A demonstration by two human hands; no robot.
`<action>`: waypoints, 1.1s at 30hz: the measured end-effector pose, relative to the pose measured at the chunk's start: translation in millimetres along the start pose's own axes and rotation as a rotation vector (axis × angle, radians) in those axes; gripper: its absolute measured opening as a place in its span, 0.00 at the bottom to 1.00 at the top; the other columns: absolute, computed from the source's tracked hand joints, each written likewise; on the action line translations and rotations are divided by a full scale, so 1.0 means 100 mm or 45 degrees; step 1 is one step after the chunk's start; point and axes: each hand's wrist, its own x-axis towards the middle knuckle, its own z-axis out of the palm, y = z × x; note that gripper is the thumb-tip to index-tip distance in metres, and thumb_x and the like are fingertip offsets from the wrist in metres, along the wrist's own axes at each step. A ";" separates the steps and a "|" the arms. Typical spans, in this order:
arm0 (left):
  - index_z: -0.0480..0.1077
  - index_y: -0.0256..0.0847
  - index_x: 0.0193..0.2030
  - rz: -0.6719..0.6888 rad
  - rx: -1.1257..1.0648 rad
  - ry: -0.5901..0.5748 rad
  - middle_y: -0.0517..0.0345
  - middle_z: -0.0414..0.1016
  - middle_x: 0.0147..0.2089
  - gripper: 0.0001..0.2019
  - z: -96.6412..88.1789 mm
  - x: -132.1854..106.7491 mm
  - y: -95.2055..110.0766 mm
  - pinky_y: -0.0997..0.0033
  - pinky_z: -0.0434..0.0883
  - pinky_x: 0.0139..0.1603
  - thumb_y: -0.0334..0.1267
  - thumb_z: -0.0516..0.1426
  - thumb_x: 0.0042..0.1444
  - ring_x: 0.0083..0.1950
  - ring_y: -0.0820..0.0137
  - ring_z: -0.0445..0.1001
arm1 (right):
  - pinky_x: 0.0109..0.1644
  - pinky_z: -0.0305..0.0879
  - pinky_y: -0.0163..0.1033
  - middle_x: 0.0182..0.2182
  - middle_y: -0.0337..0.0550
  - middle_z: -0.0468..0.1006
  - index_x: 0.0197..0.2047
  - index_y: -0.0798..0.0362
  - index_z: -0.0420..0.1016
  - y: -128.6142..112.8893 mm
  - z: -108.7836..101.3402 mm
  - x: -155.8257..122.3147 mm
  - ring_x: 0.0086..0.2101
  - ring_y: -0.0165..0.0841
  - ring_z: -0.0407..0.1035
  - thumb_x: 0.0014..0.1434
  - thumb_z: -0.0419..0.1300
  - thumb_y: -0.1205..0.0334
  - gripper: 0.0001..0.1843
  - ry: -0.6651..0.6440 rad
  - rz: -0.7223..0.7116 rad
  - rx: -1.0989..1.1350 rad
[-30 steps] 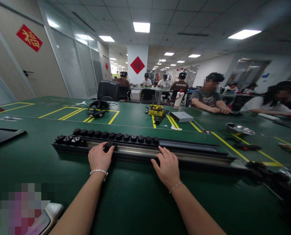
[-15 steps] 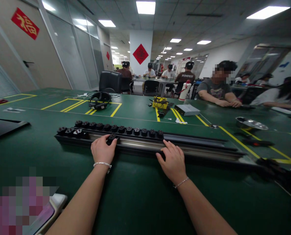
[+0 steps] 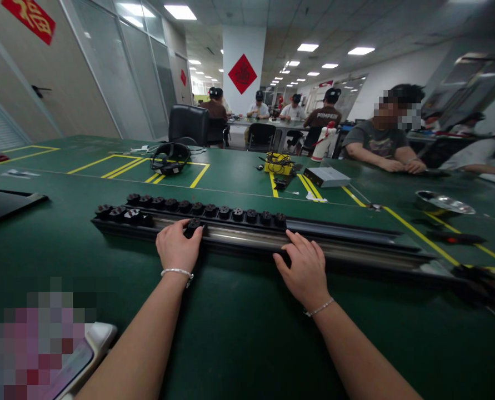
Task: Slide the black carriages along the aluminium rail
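Two long black metal tracks lie side by side across the green table. Along the back track stands a row of several black socket modules. At its left end, the front track carries a few more socket modules. My left hand pinches a single black socket module sitting on the front track, right of that group, with a gap between. My right hand rests on the front track farther right, its fingers spread and thumb apart at the near edge.
A phone lies at the lower left, beside a pixelated patch. Farther back are a black headset, a yellow box with cables, a grey box and a metal bowl. A person sits at the far right side.
The view has tilted down slightly and shifted a little. Both hands keep nearly the same places on the track, and the left still pinches the same socket module.
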 end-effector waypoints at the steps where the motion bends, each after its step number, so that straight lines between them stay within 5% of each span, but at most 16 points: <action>1: 0.69 0.42 0.45 -0.003 0.001 0.001 0.51 0.72 0.43 0.20 0.00 0.00 0.00 0.61 0.57 0.54 0.49 0.54 0.48 0.51 0.59 0.63 | 0.58 0.45 0.50 0.55 0.45 0.65 0.33 0.50 0.70 0.00 0.00 0.00 0.55 0.40 0.56 0.56 0.49 0.52 0.13 -0.001 0.002 -0.004; 16: 0.70 0.44 0.44 0.014 0.047 0.005 0.51 0.74 0.41 0.20 -0.04 -0.02 0.02 0.60 0.60 0.52 0.51 0.53 0.47 0.48 0.60 0.67 | 0.58 0.43 0.51 0.54 0.45 0.67 0.32 0.51 0.69 0.03 0.03 0.00 0.54 0.40 0.58 0.56 0.50 0.52 0.12 0.033 -0.009 -0.019; 33: 0.70 0.42 0.43 0.126 0.027 -0.081 0.51 0.75 0.41 0.20 -0.07 -0.06 0.10 0.48 0.45 0.61 0.52 0.53 0.47 0.49 0.59 0.68 | 0.59 0.40 0.54 0.52 0.45 0.69 0.29 0.50 0.68 0.14 0.03 0.00 0.53 0.41 0.59 0.53 0.53 0.52 0.11 0.065 0.057 0.017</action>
